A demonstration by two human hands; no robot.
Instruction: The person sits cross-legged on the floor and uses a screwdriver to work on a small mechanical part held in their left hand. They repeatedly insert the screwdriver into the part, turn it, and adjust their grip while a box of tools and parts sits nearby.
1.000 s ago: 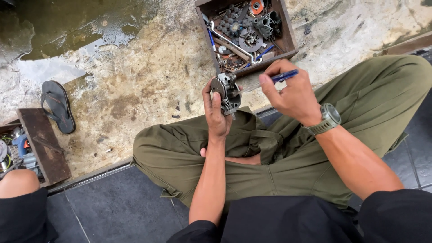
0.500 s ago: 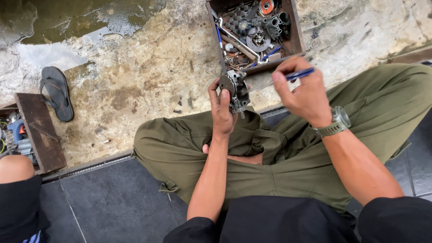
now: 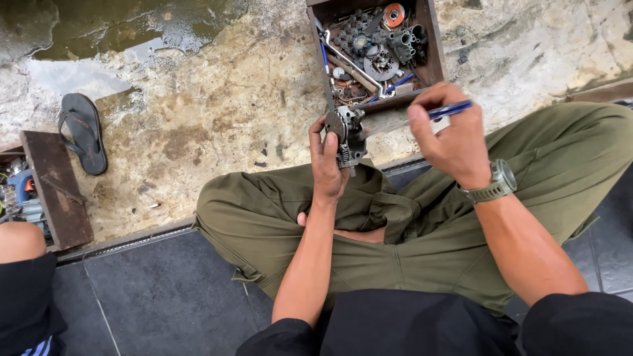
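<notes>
Person sits cross-legged in olive trousers [image 3: 461,217] on dark floor tiles [image 3: 158,296] at the edge of stained, wet concrete ground [image 3: 217,112]. A brown wooden tray [image 3: 432,46] of metal parts, gears and tools lies on the concrete just beyond the knees. A second wooden box [image 3: 53,191] sits at far left, with a dark sandal [image 3: 84,132] beside it. Another person's knee [image 3: 20,240] shows at lower left.

Work piece: a small metal mechanism [image 3: 348,135], dark and greasy-looking, with a plate, small fittings and what looks like a coil spring at its lower end. It is held in the air above the lap, just in front of the near wall of the tray.

Handling, judged: rigid cast or machined metal, dense for its size, probably oily and so somewhat slippery. Not fragile as a body, though the spring and small fittings could shift or drop. Best taken by the solid body or plate edge, clear of the spring.

Left hand [image 3: 328,165]: forearm raised from the lap, wrist straight, fingers wrapped closed around the mechanism from behind.

Right hand [image 3: 452,135]: raised to the right of the mechanism and apart from it, wrist carrying a watch [image 3: 498,183], fingers pinched closed on a blue-handled tool [image 3: 448,110]. The tool tip is hidden by the hand.
</notes>
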